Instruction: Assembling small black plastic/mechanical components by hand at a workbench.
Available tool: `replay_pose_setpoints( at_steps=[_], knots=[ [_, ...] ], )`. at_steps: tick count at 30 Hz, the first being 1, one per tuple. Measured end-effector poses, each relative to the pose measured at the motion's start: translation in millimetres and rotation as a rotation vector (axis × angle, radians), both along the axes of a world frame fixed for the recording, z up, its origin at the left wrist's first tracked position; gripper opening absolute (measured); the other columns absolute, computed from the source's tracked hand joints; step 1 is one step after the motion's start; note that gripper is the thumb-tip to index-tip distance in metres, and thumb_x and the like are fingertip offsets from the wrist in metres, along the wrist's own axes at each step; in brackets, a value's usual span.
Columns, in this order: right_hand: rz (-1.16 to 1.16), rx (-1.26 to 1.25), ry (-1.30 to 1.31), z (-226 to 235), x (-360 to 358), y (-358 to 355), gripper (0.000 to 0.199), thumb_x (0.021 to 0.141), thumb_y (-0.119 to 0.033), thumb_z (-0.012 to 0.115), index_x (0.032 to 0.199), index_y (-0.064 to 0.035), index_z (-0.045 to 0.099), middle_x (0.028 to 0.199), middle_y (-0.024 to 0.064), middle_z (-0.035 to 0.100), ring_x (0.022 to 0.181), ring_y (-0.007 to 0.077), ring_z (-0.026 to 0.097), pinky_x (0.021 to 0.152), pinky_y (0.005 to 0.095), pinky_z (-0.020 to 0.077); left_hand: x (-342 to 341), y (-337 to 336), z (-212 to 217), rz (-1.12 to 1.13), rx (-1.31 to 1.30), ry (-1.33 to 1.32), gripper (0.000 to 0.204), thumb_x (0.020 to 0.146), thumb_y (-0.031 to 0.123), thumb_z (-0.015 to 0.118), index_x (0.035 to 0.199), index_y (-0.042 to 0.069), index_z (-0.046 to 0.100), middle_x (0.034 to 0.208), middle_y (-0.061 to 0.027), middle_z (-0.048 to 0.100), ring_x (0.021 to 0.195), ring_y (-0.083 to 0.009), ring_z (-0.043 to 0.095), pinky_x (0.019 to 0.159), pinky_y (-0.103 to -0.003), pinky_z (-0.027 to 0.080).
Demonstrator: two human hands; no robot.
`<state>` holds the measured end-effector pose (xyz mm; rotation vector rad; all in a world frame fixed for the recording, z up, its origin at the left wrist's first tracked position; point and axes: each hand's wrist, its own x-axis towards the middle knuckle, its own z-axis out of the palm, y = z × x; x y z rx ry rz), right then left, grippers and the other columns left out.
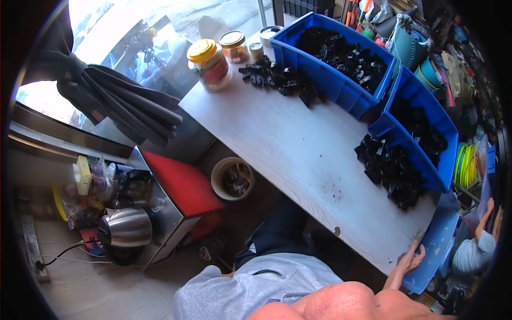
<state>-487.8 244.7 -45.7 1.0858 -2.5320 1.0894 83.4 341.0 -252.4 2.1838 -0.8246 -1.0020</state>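
My right hand (411,259) is at the near right corner of the white table (298,144), beside a translucent blue tray (434,250). Its fingers are apart and it holds nothing that I can see. Of my left arm only the grey sleeve (205,276) and a sliver of skin show beside my body; the fingers are hidden. A heap of small black parts (392,173) lies on the table beyond my right hand. A second heap of black parts (282,80) lies at the far end. Two blue bins (341,82) (410,144) along the far right side hold more of them.
Jars, one yellow-lidded (209,64), stand at the table's far left corner. A bucket (233,178) is on the floor, left of the table. Farther left are a red-topped cabinet (178,181) and a steel kettle (128,228). Another person (474,250) is at the far right.
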Motion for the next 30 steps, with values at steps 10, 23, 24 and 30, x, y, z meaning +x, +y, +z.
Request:
replay_pose_setpoints(
  at_steps=[10,23,24,30],
  knots=[
    [0.000,-0.123,-0.097,5.3,-9.7,-8.8,0.045,0.091,-0.037,0.074,0.113,0.0016,0.068,0.106,0.0164,0.068,0.093,0.0261,0.062,0.083,0.0366,0.0503,49.3,81.7,-0.3,-0.077,0.144,0.006,0.048,0.093,0.042,0.065,0.116,0.000,0.070,0.111,-0.0248,0.071,0.106,-0.0338,0.070,0.093,-0.043,0.052],
    [0.041,-0.221,-0.229,-5.1,-20.6,-1.1,0.040,0.087,-0.030,0.076,0.108,0.0026,0.070,0.098,0.0113,0.070,0.087,0.0210,0.061,0.083,0.0338,0.0486,54.3,-155.6,241.4,-0.485,-1.052,-0.372,0.032,0.085,0.002,0.074,0.116,0.002,0.067,0.119,-0.0190,0.068,0.110,-0.0364,0.065,0.089,-0.041,0.054],
    [0.036,-0.225,-0.228,-6.6,-21.9,-2.1,0.040,0.087,-0.030,0.076,0.108,0.0026,0.070,0.098,0.0113,0.070,0.087,0.0210,0.061,0.083,0.0338,0.0486,55.3,-184.9,258.1,-0.510,-1.092,-0.432,0.037,0.081,0.005,0.079,0.116,0.004,0.067,0.120,-0.0196,0.066,0.113,-0.0427,0.062,0.095,-0.047,0.052],
    [0.086,-0.228,-0.147,-9.4,-21.0,-5.5,0.036,0.088,-0.029,0.075,0.105,0.0026,0.071,0.095,0.0105,0.071,0.088,0.0211,0.061,0.085,0.0353,0.0486,78.8,-375.0,284.7,-0.435,-1.106,-0.950,0.055,0.085,0.045,0.077,0.126,0.011,0.065,0.133,-0.0237,0.055,0.124,-0.0430,0.052,0.101,-0.051,0.044]
  ],
)
